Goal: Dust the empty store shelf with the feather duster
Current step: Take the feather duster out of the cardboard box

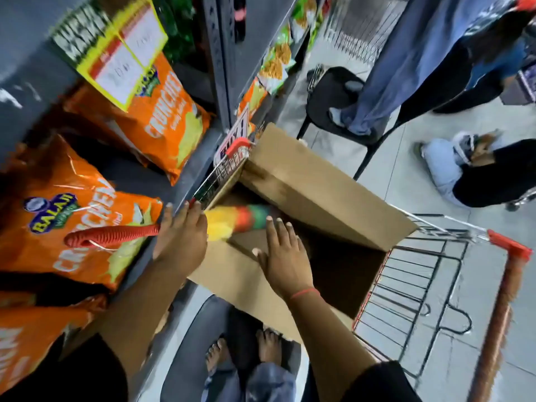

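Over the box, left hand apparently grips duster; right hand splayed.

A: Lighting: even, indoor, fairly bright; pale floor lit flat, source out of frame.
B: Shadows: deep inside cardboard box; dark pockets between shelf levels.
A: Glare: sheen along creases of orange snack bags.
B: Blur: heavy smear on price sign, upper shelves and feather duster head; bag lettering lower left soft.
A: Distortion: strong wide-angle bend; shelf uprights and cart wires leaning outward at edges.
B: Sharpest zone: centre, around both hands; still slightly soft.
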{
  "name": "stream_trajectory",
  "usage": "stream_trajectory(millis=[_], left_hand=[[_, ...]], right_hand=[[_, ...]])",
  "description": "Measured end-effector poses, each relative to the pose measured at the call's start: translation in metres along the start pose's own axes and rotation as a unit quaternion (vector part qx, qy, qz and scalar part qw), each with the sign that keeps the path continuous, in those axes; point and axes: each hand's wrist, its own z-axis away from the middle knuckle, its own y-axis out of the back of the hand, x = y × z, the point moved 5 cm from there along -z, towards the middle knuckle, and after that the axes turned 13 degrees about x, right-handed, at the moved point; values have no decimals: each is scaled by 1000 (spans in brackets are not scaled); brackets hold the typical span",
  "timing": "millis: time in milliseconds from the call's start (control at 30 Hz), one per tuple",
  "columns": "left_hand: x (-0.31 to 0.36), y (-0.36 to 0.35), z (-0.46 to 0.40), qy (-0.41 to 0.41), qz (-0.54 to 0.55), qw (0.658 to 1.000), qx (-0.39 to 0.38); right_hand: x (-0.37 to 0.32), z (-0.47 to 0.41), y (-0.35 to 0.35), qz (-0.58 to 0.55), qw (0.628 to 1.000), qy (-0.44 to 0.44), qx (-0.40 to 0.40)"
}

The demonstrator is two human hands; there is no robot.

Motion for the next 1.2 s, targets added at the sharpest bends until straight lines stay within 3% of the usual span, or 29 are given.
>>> stream_trajectory(millis=[100,233,533,700,767,833,1067,1200], left_hand=[[-7,-14,-12,41,-77,993,-75],[-5,-25,-20,28,-102,991,-82],[-6,-11,-7,48,-49,984,-163],[1,70,22,189,102,953,-215],[2,121,38,234,160,939,-193],[8,175,51,207,210,942,-163],[15,342,62,102,147,979,-103],[6,441,63,122,135,983,-11]], right_hand=[[0,-4,-15,-13,1000,-4,13],[1,-5,-31,-14,1000,-1,25],[4,-2,7,3,999,15,40],[-3,12,96,16,995,55,80],[-5,15,148,15,992,59,110],[-9,14,206,16,986,62,152],[-64,4,405,-55,920,139,363],[-122,17,506,-122,867,203,439]])
